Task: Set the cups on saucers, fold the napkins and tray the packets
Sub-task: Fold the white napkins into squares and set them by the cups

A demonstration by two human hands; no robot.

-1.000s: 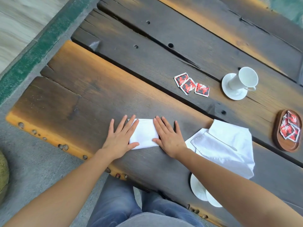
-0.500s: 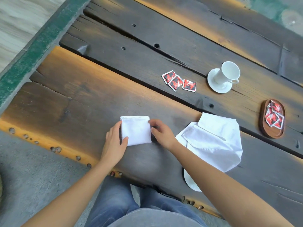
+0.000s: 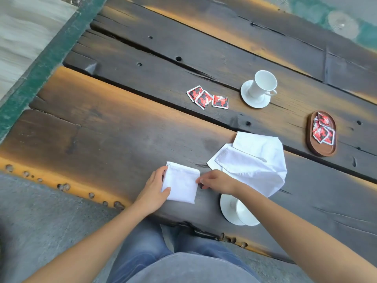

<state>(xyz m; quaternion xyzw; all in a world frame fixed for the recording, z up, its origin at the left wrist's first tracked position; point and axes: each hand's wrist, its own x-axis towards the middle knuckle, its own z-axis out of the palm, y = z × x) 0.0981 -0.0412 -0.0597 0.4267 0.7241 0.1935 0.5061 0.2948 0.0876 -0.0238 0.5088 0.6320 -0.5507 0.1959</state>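
Observation:
A folded white napkin [image 3: 181, 183] lies near the table's front edge. My left hand [image 3: 154, 189] grips its left side, thumb on top. My right hand [image 3: 218, 181] touches its right edge with the fingertips. An unfolded white napkin [image 3: 255, 160] lies crumpled to the right. A white cup [image 3: 263, 83] stands on a saucer [image 3: 247, 99] further back. A second saucer [image 3: 229, 209] with a cup [image 3: 245, 216] sits partly under my right forearm. Three red packets [image 3: 207, 98] lie loose on the wood. A wooden tray [image 3: 322, 133] at the right holds several packets.
The dark plank table [image 3: 122, 129] has gaps between boards and a rough front edge. My blue-jeaned legs [image 3: 155, 254] are below it. Grey floor lies to the left, with a green border strip [image 3: 40, 62] beyond.
My hands went from pressing the napkin flat to gripping its sides. The view has shifted, so the napkin now sits nearer the front edge and the near cup shows.

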